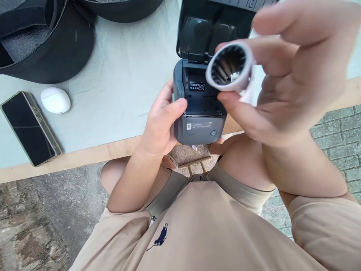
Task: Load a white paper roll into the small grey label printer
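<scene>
White roll (pixel 225 62), upper right of the frame's centre, looks light and stiff but dentable, best held by its outer side, as the right hand (pixel 293 79) does, thumb and fingers pinched on it, while the left hand (pixel 160 126) clasps the open-lidded printer (pixel 200 130) mid-frame.

Inside dark device (pixel 200 105), on black label (pixel 196 86) beside pictogram (pixel 201 87): 打印面朝下, 安装耗材; on front sticker (pixel 202 125), Bluetooth sign (pixel 188 127), fine print too small to read; on button (pixel 213 133), power symbol
</scene>
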The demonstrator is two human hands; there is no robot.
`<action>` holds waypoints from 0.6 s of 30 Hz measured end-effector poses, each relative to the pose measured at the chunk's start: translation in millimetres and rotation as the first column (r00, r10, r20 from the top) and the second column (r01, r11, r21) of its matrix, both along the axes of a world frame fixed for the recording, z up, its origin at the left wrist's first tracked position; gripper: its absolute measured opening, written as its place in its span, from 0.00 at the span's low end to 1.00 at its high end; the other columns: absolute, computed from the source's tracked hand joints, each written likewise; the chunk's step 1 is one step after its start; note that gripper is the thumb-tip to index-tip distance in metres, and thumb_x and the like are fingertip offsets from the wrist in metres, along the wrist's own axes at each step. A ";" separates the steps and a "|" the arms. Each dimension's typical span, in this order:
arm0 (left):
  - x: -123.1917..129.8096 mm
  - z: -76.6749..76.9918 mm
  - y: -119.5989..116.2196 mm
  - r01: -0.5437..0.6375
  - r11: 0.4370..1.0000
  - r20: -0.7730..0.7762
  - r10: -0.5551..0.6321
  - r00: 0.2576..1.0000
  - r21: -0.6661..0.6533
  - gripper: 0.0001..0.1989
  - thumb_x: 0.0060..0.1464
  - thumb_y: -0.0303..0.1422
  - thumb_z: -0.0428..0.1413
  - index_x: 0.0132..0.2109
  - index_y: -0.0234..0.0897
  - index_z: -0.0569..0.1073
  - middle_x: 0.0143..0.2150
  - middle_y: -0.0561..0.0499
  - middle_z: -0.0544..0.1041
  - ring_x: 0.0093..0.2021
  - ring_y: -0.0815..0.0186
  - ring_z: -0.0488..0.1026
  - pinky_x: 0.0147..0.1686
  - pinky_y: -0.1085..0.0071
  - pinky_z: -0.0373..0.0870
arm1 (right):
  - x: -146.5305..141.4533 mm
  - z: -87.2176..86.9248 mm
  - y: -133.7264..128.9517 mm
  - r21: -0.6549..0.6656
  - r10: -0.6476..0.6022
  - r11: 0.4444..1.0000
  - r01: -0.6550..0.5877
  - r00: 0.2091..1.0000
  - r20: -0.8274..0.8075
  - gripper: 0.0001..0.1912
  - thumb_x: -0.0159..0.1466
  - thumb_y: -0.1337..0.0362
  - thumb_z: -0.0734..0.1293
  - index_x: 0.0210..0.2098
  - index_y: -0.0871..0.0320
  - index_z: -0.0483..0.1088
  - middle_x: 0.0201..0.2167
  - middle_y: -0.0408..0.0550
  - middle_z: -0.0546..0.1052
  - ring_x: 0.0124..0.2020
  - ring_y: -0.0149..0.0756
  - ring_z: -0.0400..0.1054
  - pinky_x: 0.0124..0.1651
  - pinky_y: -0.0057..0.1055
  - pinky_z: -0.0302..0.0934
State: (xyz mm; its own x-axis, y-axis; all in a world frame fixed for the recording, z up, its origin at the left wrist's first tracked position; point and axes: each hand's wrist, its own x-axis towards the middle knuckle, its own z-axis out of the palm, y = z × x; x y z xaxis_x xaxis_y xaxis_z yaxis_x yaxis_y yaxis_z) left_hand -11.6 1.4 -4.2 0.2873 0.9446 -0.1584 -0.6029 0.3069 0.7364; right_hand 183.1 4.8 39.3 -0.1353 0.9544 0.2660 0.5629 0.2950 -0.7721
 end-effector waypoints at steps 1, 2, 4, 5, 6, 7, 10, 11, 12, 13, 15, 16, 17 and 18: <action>0.4 1.6 -0.7 -0.008 1.000 -0.016 0.008 1.000 0.005 0.19 0.58 0.42 0.65 0.53 0.41 0.76 0.52 0.47 0.83 0.68 0.45 0.74 0.58 0.56 0.80 | -3.1 2.0 1.2 0.055 0.018 0.998 -0.020 0.999 0.043 0.12 0.67 0.51 0.68 0.47 0.48 0.76 0.51 0.42 0.81 0.57 0.47 0.78 0.58 0.46 0.77; 0.5 3.5 -1.3 -0.008 1.000 -0.033 0.008 0.999 0.001 0.18 0.59 0.41 0.65 0.53 0.40 0.76 0.52 0.47 0.83 0.69 0.45 0.74 0.59 0.56 0.80 | -6.2 3.9 3.2 0.115 0.037 0.992 -0.049 0.994 0.106 0.11 0.68 0.56 0.68 0.49 0.48 0.75 0.53 0.41 0.81 0.59 0.45 0.78 0.57 0.44 0.77; 0.1 8.0 -2.2 -0.009 1.000 -0.069 0.007 0.998 -0.030 0.16 0.60 0.38 0.63 0.53 0.39 0.75 0.51 0.47 0.82 0.68 0.47 0.75 0.59 0.57 0.80 | -10.7 5.0 8.6 0.225 0.065 0.966 -0.125 0.964 0.260 0.11 0.68 0.64 0.66 0.50 0.49 0.74 0.50 0.42 0.83 0.57 0.44 0.80 0.52 0.41 0.77; -0.2 10.0 -2.6 -0.010 0.999 -0.081 0.006 0.997 -0.045 0.15 0.61 0.37 0.63 0.53 0.39 0.75 0.50 0.48 0.82 0.67 0.48 0.76 0.58 0.58 0.81 | -11.8 3.8 11.5 0.268 0.068 0.950 -0.158 0.946 0.317 0.11 0.69 0.66 0.64 0.49 0.50 0.74 0.48 0.42 0.84 0.55 0.43 0.80 0.50 0.40 0.77; -0.5 11.6 -2.8 -0.008 0.999 -0.088 0.003 0.996 -0.054 0.15 0.61 0.37 0.62 0.53 0.38 0.75 0.50 0.48 0.82 0.66 0.49 0.77 0.58 0.59 0.81 | -12.3 1.7 14.2 0.313 0.067 0.933 -0.179 0.939 0.338 0.11 0.69 0.68 0.64 0.49 0.52 0.74 0.48 0.42 0.84 0.54 0.43 0.81 0.50 0.39 0.76; -0.8 12.8 -2.9 -0.007 0.998 -0.093 0.001 0.996 -0.060 0.14 0.61 0.37 0.62 0.53 0.38 0.75 0.49 0.48 0.82 0.65 0.50 0.78 0.58 0.60 0.81 | -12.2 -1.2 16.7 0.364 0.065 0.912 -0.190 0.942 0.329 0.11 0.69 0.69 0.64 0.48 0.53 0.75 0.49 0.44 0.84 0.54 0.42 0.81 0.51 0.38 0.76; -1.2 13.0 -2.2 0.007 0.998 -0.079 -0.012 0.997 -0.062 0.14 0.62 0.37 0.62 0.52 0.39 0.75 0.48 0.49 0.82 0.64 0.52 0.78 0.57 0.61 0.81 | -10.6 -8.9 21.0 0.488 0.059 0.851 -0.195 0.958 0.281 0.08 0.69 0.68 0.67 0.43 0.56 0.79 0.46 0.49 0.82 0.49 0.41 0.80 0.48 0.37 0.73; -1.2 12.3 -1.6 0.011 0.998 -0.067 -0.016 0.998 -0.064 0.14 0.62 0.37 0.61 0.53 0.40 0.74 0.48 0.49 0.82 0.64 0.51 0.78 0.58 0.60 0.81 | -10.3 -10.2 21.0 0.515 0.036 0.837 -0.182 0.959 0.281 0.07 0.69 0.67 0.67 0.42 0.56 0.80 0.43 0.49 0.82 0.46 0.41 0.79 0.46 0.38 0.72; -1.2 11.3 -1.0 0.015 0.998 -0.053 -0.018 0.998 -0.065 0.15 0.61 0.37 0.61 0.53 0.40 0.74 0.48 0.49 0.82 0.64 0.51 0.78 0.58 0.60 0.80 | -10.5 -10.8 20.2 0.532 0.015 0.829 -0.172 0.958 0.287 0.06 0.69 0.66 0.68 0.41 0.54 0.80 0.39 0.47 0.81 0.43 0.41 0.78 0.44 0.39 0.70; -1.4 10.2 -0.4 0.018 0.998 -0.043 -0.021 0.999 -0.065 0.16 0.61 0.38 0.62 0.53 0.40 0.74 0.49 0.48 0.82 0.64 0.51 0.77 0.58 0.60 0.80 | -11.3 -10.9 18.6 0.544 -0.003 0.823 -0.162 0.957 0.289 0.05 0.69 0.65 0.69 0.41 0.52 0.79 0.36 0.45 0.80 0.40 0.40 0.78 0.42 0.39 0.68; -1.9 8.1 0.6 0.022 0.998 -0.033 -0.024 0.999 -0.065 0.17 0.59 0.40 0.63 0.53 0.41 0.73 0.49 0.48 0.83 0.64 0.50 0.77 0.56 0.60 0.80 | -14.3 -10.8 13.8 0.566 0.005 0.809 -0.159 0.965 0.263 0.03 0.68 0.64 0.71 0.41 0.50 0.78 0.35 0.41 0.81 0.38 0.40 0.77 0.42 0.40 0.66; -2.4 7.4 0.8 0.026 0.997 -0.036 -0.028 0.999 -0.067 0.18 0.58 0.41 0.64 0.52 0.41 0.73 0.48 0.48 0.83 0.64 0.50 0.78 0.55 0.60 0.81 | -16.3 -11.0 11.1 0.567 0.040 0.804 -0.179 0.968 0.250 0.03 0.67 0.64 0.71 0.41 0.50 0.77 0.35 0.39 0.81 0.38 0.39 0.77 0.42 0.40 0.66; -2.9 6.8 0.7 0.029 0.997 -0.045 -0.033 0.998 -0.070 0.19 0.58 0.43 0.64 0.52 0.42 0.73 0.47 0.49 0.83 0.63 0.50 0.79 0.53 0.61 0.81 | -18.4 -11.6 8.7 0.565 0.088 0.796 -0.216 0.966 0.245 0.03 0.67 0.64 0.71 0.41 0.49 0.76 0.35 0.38 0.82 0.37 0.38 0.77 0.42 0.39 0.66; -3.4 6.5 0.4 0.027 0.997 -0.055 -0.031 0.998 -0.066 0.19 0.58 0.43 0.63 0.52 0.42 0.73 0.45 0.50 0.82 0.61 0.51 0.80 0.51 0.63 0.82 | -20.4 -12.5 6.8 0.565 0.133 0.785 -0.256 0.959 0.250 0.02 0.68 0.63 0.70 0.41 0.49 0.76 0.34 0.37 0.81 0.37 0.37 0.77 0.42 0.39 0.66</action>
